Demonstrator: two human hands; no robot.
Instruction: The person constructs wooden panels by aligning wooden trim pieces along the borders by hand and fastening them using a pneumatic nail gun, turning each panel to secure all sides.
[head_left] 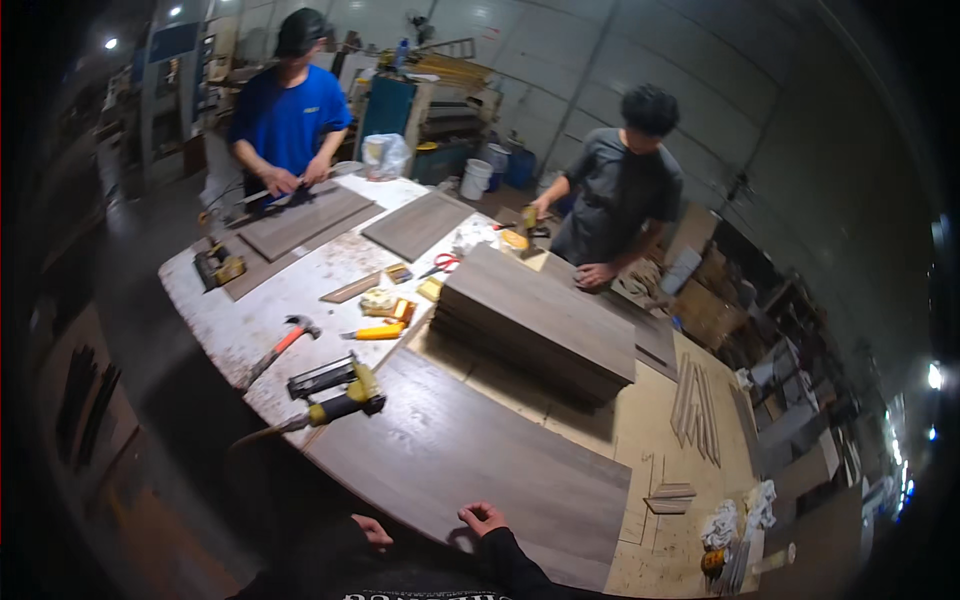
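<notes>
With the right hand [483, 520] taken as the clock's centre, the left hand [372, 532] is seen at nine o'clock, its fingers slackly spread and nothing visibly held. The right hand's fingers are curled, the thumb drawn toward the forefinger; whether the tips meet or anything is pinched cannot be told. The near edge of a grey-brown wood panel [490, 430] is overlapped by this hand in the view, though contact cannot be confirmed; the panel is laid flat at twelve o'clock. Beyond it, toward half past twelve, a stack of boards [535, 310] is set. A nail gun [366, 388] is laid between ten and eleven, a hammer [288, 338] at ten, a yellow-handled cutter [378, 332] at eleven. Long thin strips [697, 410] are spread at two. A blue-shirted person [290, 120] is seen at eleven, a grey-shirted person [610, 175] near one.
</notes>
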